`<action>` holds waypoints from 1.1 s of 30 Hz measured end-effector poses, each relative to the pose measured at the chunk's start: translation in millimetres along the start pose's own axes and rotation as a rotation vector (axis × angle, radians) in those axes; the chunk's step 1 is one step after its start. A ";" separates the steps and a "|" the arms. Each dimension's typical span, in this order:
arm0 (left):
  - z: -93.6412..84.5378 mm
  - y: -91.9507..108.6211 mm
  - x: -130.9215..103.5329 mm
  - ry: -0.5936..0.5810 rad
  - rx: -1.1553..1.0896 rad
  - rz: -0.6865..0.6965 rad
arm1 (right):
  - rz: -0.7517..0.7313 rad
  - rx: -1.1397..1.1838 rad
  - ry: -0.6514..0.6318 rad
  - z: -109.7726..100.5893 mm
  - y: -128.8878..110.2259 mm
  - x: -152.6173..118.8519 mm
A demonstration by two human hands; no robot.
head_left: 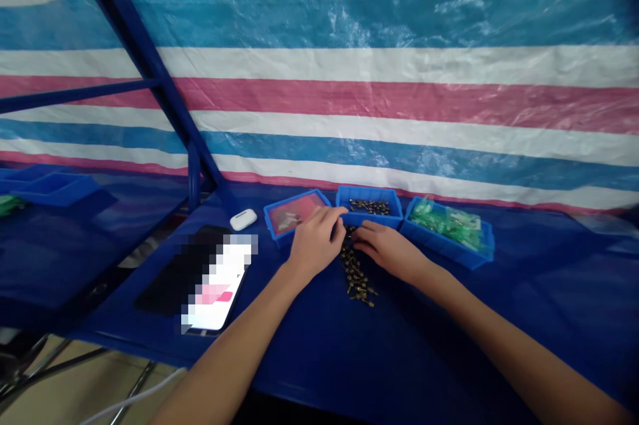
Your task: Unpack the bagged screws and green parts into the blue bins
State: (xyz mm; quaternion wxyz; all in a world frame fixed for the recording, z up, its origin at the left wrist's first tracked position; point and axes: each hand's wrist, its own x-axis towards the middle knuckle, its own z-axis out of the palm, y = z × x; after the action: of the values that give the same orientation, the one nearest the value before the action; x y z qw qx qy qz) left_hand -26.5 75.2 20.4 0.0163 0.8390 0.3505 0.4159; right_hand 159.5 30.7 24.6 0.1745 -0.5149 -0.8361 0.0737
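A loose strip of small brass-coloured screw-like fittings [355, 273] lies on the blue tabletop, running from between my hands towards me. My left hand [319, 238] is at the far left end of this pile, in front of the bins. Its fingers are bent, with a dark gap between the forefinger and the digits below; no held piece shows. Curled over the far end of the pile, my right hand [382, 246] has its fingertips together among the fittings. Whatever they pinch is too small to make out. Just beyond both hands, a blue bin [369, 218] holds more such fittings.
Left of it stands a blue bin with a reddish inside [273, 222] and a few small pieces. The right-hand blue bin [449, 249] contains green plastic packets. A white earbud case [243, 219] and a lit phone [219, 298] lie at left, near a blue metal frame [170, 102].
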 end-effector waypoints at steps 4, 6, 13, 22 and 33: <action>4.2 1.7 -2.1 -0.054 -0.074 -0.002 | 0.157 0.427 0.182 -0.3 4.3 -14.5; 5.8 2.5 -2.9 -0.094 -0.115 0.018 | 0.232 0.596 0.246 2.1 6.0 -22.1; 7.0 7.9 -3.7 -0.140 -0.163 0.074 | 0.304 0.867 0.156 0.8 6.1 -31.5; 1.4 14.2 -2.1 -0.187 -0.154 0.024 | 0.335 0.971 0.263 2.5 2.3 -30.7; 3.4 16.9 -2.7 -0.337 -0.233 0.079 | 0.253 0.946 0.303 3.8 3.9 -31.8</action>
State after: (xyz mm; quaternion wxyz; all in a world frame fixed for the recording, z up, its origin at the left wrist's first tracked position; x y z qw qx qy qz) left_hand -15.5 61.7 21.7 0.1552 0.9024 0.2590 0.3074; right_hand 174.4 4.5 13.0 0.4975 -0.4815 -0.6077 0.3892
